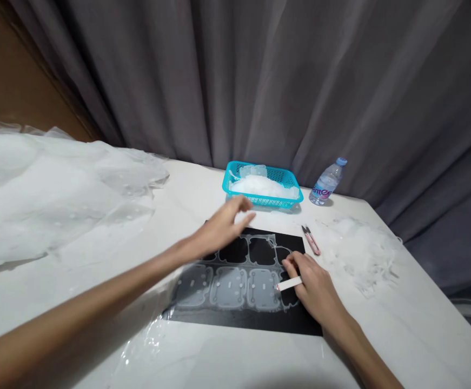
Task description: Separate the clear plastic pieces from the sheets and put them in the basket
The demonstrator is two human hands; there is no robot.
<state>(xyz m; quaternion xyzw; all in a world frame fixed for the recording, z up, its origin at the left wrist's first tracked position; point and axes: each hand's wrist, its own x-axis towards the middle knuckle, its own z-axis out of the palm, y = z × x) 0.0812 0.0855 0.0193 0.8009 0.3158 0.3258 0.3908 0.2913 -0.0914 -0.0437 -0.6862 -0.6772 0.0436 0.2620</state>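
A translucent plastic sheet [229, 288] with rows of rounded-square shapes lies over a black mat [243, 320]. Whole frosted pieces show in its near row, while dark cut-out openings show in the far row. Above the mat's far edge, just short of the blue basket [259, 201], my left hand [232, 217] is open with thumb and fingers apart and nothing visible in it. My right hand [310, 275] rests at the sheet's right end. It grips a slim white stick-like tool [290, 283] with a reddish tip, which points left.
White translucent pieces [259, 185] are heaped in the basket. To its right stands a water bottle [326, 182]. Pink-handled thread snips [311, 240] lie beside a pile of clear plastic scraps [359, 251]. A large stack of plastic sheets [57, 194] covers the left side; a grey curtain [251, 81] hangs behind.
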